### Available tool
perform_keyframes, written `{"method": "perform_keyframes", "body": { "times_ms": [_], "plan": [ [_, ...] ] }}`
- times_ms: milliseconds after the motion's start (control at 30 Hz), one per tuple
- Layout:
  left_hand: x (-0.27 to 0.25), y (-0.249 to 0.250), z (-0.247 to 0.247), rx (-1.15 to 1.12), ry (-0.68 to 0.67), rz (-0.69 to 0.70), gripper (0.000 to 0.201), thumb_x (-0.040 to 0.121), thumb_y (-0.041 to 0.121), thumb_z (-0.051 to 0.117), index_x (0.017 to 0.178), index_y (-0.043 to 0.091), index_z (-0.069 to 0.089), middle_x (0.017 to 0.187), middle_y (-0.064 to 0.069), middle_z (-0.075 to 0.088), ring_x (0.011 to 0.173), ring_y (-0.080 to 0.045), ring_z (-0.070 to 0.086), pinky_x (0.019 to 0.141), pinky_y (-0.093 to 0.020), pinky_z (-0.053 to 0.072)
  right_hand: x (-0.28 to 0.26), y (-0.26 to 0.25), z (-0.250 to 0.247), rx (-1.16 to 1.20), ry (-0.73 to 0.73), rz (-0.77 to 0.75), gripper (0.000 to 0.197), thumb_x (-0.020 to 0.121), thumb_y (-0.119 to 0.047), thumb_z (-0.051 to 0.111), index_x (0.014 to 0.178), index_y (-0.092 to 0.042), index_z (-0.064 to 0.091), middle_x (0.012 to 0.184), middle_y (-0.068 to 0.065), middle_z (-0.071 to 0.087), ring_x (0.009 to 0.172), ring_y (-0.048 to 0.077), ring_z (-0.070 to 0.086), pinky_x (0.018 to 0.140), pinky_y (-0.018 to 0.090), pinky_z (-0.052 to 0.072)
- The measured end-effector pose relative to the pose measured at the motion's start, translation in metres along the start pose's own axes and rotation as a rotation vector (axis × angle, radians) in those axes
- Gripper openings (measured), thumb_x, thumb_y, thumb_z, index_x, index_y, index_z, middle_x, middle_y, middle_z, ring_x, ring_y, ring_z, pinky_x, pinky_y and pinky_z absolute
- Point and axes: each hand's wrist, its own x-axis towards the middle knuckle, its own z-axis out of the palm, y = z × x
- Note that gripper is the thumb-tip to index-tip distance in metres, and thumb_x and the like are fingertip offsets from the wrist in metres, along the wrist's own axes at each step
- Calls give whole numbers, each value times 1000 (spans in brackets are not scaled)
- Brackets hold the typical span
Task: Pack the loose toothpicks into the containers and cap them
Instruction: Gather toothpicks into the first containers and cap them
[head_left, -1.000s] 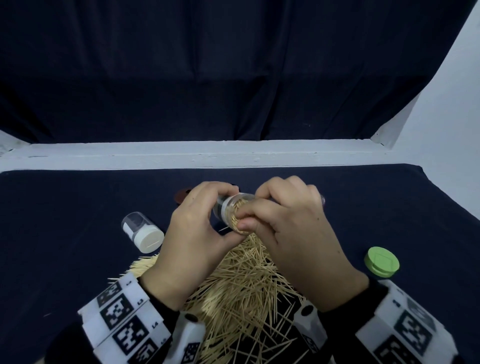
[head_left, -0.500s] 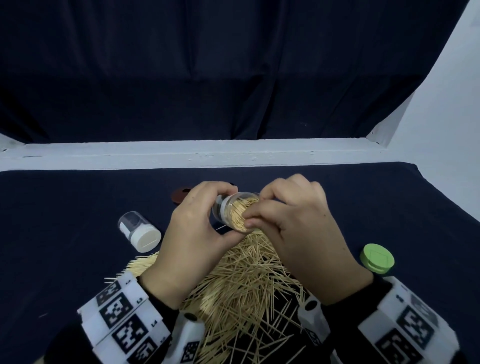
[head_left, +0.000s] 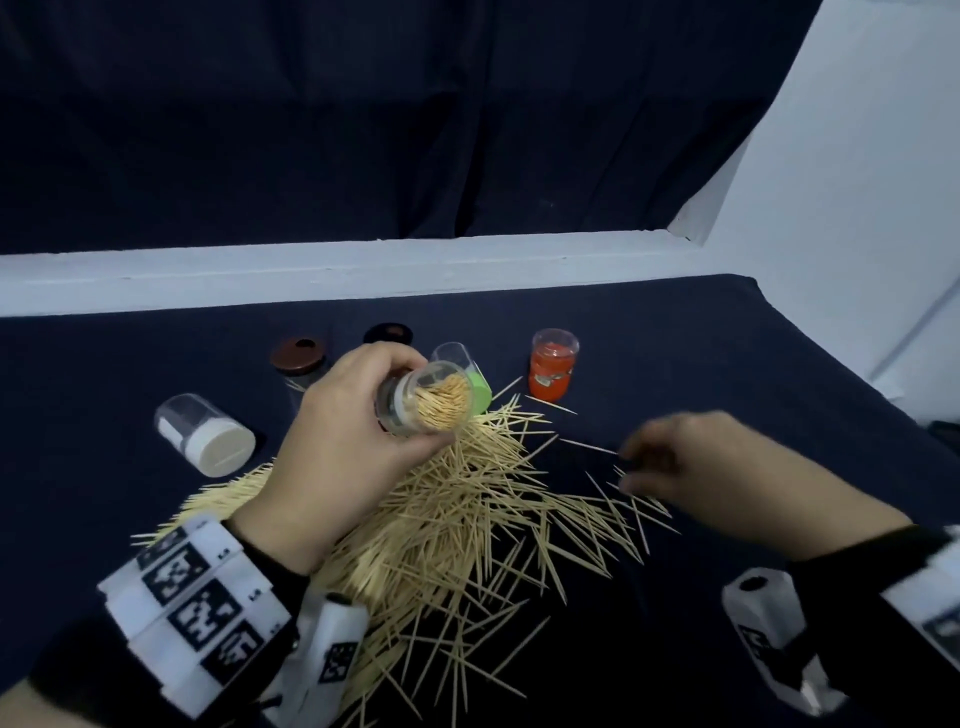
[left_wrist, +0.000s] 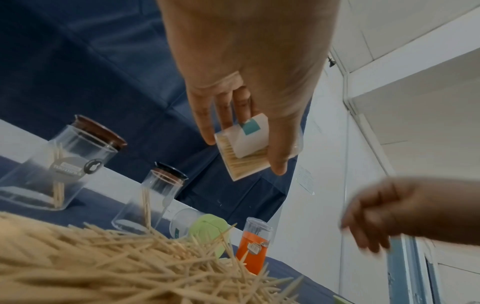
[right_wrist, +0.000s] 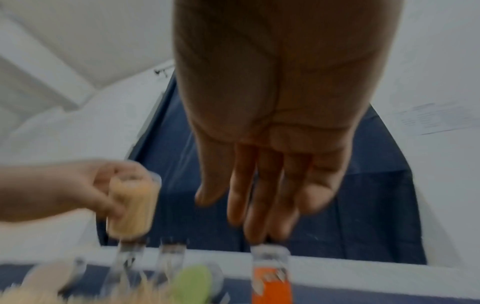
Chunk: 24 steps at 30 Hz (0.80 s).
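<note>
My left hand (head_left: 332, 441) grips the full jar (head_left: 426, 397), tipped mouth-out just above the pile (head_left: 441, 525); tilt further and toothpicks spill. My right hand (head_left: 691, 467), blurred, seems empty and loosely curled beside the pile, possibly scattering strays.

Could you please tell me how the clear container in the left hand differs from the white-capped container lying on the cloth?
The held container is packed with toothpicks; the white-capped container looks empty. The held container is uncapped, its mouth open; the white-capped container is closed. The left hand grips one above the toothpick pile; the other lies on its side, untouched. Both are small clear cylinders.
</note>
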Motion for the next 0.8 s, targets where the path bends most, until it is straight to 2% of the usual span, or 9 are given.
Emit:
{"method": "perform_keyframes", "body": {
  "times_ms": [33,100,167,233,333,433,600,700,800],
  "plan": [
    [0,-1,0,6,0,-2,49,61,30,87,100,29,58,100,17,58,94,8,52,76,-6,41,-1,7,8,-89,-111,65,38,82,-52,64,111,-28,62,92,-10,58,83,9,59,78,27,50],
    [1,-1,0,13,4,-11,50,60,31,87,101,30,58,101,17,58,94,9,52,75,-2,39,-2,17,22,-140,-208,145,47,79,-58,64,111,-24,58,91,-8,55,84,12,57,75,27,49],
    [1,-2,0,18,1,-17,51,59,30,87,101,30,58,101,15,58,94,9,52,74,-1,38,-1,21,31,-121,-208,193,61,75,-63,64,113,-17,54,98,-4,55,87,14,56,74,26,47],
    [0,-3,0,26,-4,-16,51,60,29,87,102,30,58,102,13,59,94,8,53,73,0,38,3,21,35,-97,-230,239,81,69,-69,65,123,-11,46,113,2,50,95,15,54,79,26,46],
    [0,-4,1,40,-7,-12,51,60,30,87,102,29,59,102,12,59,94,8,53,74,-1,39,10,11,38,-22,-244,236,97,56,-71,73,126,-13,40,118,2,45,97,16,52,81,28,48],
    [0,-4,1,48,-4,-12,52,60,31,87,102,29,58,102,13,59,94,8,53,75,-2,39,16,-3,40,-17,-224,142,89,54,-62,80,120,-14,44,113,-1,44,96,16,51,82,31,49],
    [-1,-4,1,44,-4,-10,51,60,30,87,102,27,59,103,12,59,95,5,54,79,-7,43,22,-28,47,-10,-232,-24,59,71,-43,78,116,-17,50,117,0,51,100,16,53,83,30,47],
    [-1,-4,1,32,-6,-14,51,60,29,88,103,26,60,104,11,59,95,5,54,80,-8,44,21,-31,45,11,-252,-44,62,74,-46,75,124,-21,48,122,-2,46,106,15,50,90,30,45],
    [-1,-5,1,39,-4,-16,52,60,30,87,103,27,60,104,11,59,95,6,54,79,-8,43,15,-29,41,24,-256,38,82,71,-62,69,133,-17,40,133,3,39,117,19,45,98,36,43]
  ]
}}
